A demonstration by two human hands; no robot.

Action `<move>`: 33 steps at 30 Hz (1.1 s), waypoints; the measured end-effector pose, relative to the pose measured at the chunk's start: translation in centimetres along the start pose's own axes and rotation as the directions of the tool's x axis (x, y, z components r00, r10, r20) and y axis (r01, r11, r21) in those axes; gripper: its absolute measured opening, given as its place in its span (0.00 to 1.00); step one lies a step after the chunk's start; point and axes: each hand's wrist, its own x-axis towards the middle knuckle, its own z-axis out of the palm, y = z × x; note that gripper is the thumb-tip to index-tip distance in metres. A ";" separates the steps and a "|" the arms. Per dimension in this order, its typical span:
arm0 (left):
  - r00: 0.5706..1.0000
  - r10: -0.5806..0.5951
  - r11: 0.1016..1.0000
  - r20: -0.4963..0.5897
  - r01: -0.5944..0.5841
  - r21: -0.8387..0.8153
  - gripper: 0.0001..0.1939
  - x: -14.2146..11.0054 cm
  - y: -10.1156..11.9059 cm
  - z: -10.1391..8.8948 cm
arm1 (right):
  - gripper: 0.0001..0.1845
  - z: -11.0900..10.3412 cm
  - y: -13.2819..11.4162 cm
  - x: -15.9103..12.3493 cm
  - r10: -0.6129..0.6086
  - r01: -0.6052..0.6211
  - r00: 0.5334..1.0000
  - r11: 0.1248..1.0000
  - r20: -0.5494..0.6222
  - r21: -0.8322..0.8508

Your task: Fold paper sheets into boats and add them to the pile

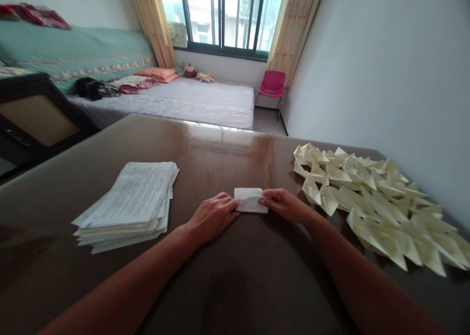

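A small folded sheet of printed paper point(251, 205) lies on the brown table between my two hands. My left hand point(216, 211) rests on the tabletop, its fingers close together with the tips at the paper's left edge. Pinched between the thumb and fingers of my right hand point(282, 203) is the right side of the same paper, where a flap lifts slightly. To the left sits a stack of printed sheets point(128, 198), unevenly piled. On the right, several cream folded-paper boats point(370, 193) spread in rows, with pointed tips sticking up.
The glossy brown table point(205, 149) reaches toward a bed point(216, 97) under a window. A pink chair point(272, 83) stands near the right wall. At the far left is a dark wooden cabinet point(40, 117). Orange folded bedding point(157, 74) and soft toys lie on the bed.
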 end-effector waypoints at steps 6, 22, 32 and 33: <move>0.989 -0.139 0.986 -0.058 0.133 -0.096 0.21 -0.1 0.0 1.0 | 0.15 2.3 0.4 0.9 0.076 -0.144 0.941 0.972 -0.330 -0.188; 0.998 -0.070 0.977 0.001 0.069 0.201 0.17 -0.2 0.8 0.6 | 0.12 3.7 1.3 2.1 -0.028 -0.176 0.893 0.897 -0.449 -0.406; 0.993 0.103 0.962 -0.065 -0.083 0.261 0.13 -0.2 1.1 1.2 | 0.15 3.9 2.1 2.3 -0.054 -0.151 0.894 0.898 -0.445 -0.412; 0.992 0.111 0.961 -0.060 -0.092 0.262 0.13 -0.2 1.1 1.4 | 0.15 3.9 2.2 2.4 -0.049 -0.155 0.895 0.898 -0.443 -0.412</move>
